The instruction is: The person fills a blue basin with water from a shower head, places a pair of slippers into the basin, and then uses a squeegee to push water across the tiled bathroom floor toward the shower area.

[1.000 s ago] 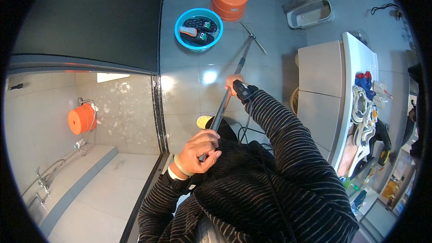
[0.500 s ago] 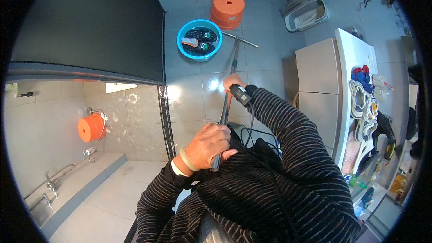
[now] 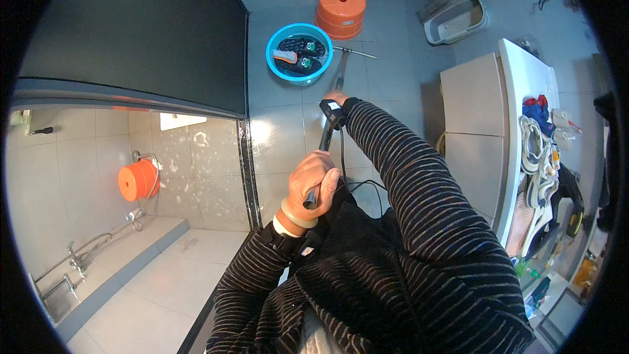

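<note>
Both my hands are on the long metal handle of a floor squeegee (image 3: 325, 136). My left hand (image 3: 312, 180) is wrapped round it near its top end, which sticks out below the palm. Further down the handle, my right hand (image 3: 337, 97) grips it, its fingers partly hidden by a black device on the wrist. The squeegee's thin crossbar (image 3: 359, 52) lies on the grey tiles, just right of a round blue basin (image 3: 273, 69). In the basin are a pair of black shoes (image 3: 305, 65) and a brush (image 3: 285, 56) with an orange edge.
An upturned orange bucket-like stool (image 3: 341, 10) stands behind the basin. To the right is a white cabinet (image 3: 473, 98) with shoes (image 3: 532, 147) on top; a squat toilet (image 3: 458, 26) lies beyond. A dark door frame (image 3: 246, 170) borders the shower area (image 3: 177, 255) on the left.
My left hand and the handle's top end have moved forward, away from my body. The right wrist has turned, and the crossbar has swung slightly. The basin and stool stay where they were.
</note>
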`<action>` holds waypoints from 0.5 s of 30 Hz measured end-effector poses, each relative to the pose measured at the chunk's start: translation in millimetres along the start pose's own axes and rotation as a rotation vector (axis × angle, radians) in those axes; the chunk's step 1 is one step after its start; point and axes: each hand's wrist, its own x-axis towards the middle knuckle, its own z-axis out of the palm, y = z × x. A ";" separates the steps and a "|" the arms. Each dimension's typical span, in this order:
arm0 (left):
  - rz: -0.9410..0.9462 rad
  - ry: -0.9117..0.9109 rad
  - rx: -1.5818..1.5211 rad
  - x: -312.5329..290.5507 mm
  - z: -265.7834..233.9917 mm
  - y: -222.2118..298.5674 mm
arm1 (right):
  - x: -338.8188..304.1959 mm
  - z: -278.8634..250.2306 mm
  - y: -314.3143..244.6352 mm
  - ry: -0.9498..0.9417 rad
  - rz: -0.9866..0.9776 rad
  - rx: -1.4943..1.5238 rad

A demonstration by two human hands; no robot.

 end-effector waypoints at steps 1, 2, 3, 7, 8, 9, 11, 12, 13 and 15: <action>-0.014 -0.009 0.002 -4.4 -3.1 5.9 | -5.6 7.6 -3.2 -0.015 0.032 0.055; -0.005 -0.030 -0.014 -7.6 -7.3 11.2 | -10.2 14.0 -6.4 -0.031 0.058 0.104; -0.009 -0.039 -0.011 -11.3 -9.6 17.2 | -14.8 21.6 -10.0 -0.048 0.080 0.157; -0.022 -0.056 -0.037 -32.9 -22.3 41.6 | -31.9 51.0 -26.0 -0.106 0.179 0.372; -0.022 -0.065 -0.045 -40.3 -27.8 47.2 | -35.6 59.3 -30.7 -0.112 0.205 0.428; -0.024 -0.076 -0.053 -47.9 -33.7 52.8 | -41.1 68.4 -35.1 -0.083 0.285 0.551; -0.049 -0.113 -0.092 -62.7 -44.4 63.1 | -50.5 87.5 -42.9 -0.105 0.286 0.607; -0.057 -0.112 -0.091 -70.7 -49.2 69.1 | -55.6 98.6 -46.0 -0.082 0.379 0.736; -0.078 -0.109 -0.087 -78.9 -53.8 75.0 | -60.2 111.2 -48.3 -0.072 0.360 0.731; -0.084 -0.130 -0.087 -94.6 -66.5 86.4 | -61.7 134.2 -51.4 -0.138 0.224 0.616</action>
